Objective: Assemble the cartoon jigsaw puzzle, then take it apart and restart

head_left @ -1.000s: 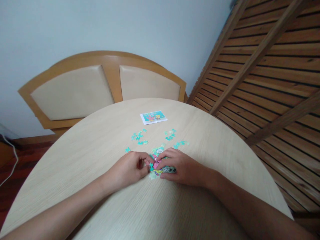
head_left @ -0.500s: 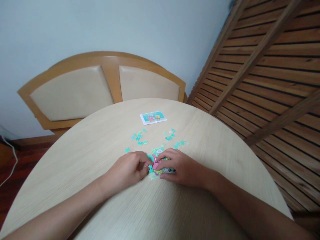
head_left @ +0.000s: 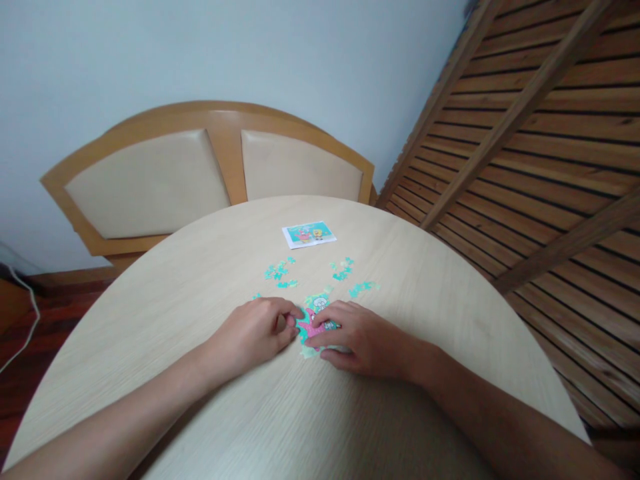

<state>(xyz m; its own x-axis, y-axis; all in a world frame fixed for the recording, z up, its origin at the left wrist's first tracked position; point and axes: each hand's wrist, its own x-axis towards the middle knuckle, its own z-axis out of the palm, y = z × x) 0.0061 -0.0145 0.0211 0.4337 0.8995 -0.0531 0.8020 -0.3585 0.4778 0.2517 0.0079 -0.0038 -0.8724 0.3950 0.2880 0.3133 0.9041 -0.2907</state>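
A partly joined jigsaw puzzle [head_left: 311,327] lies flat on the table, showing a pink starfish figure and a pale cartoon face on teal. My right hand [head_left: 367,340] rests over its right side, fingers apart and their tips on the pink part, hiding much of the picture. At the puzzle's left edge is my left hand [head_left: 263,330], its fingers curled and thumb and fingertips close together. Whether a piece sits between them is hidden. Loose teal puzzle pieces [head_left: 278,270] lie beyond my left hand, and more loose pieces [head_left: 343,269] lie beyond the right.
A picture card [head_left: 309,235] with the cartoon scene lies toward the far side of the round wooden table [head_left: 200,267]. Behind stands a padded chair back [head_left: 150,183] against the wall. A slatted wooden screen [head_left: 525,133] rises on the right.
My right fingers have shifted on the puzzle, with index and middle fingertips now on the pink starfish. My left fingertips have drawn slightly back from it. The view has shifted slightly.
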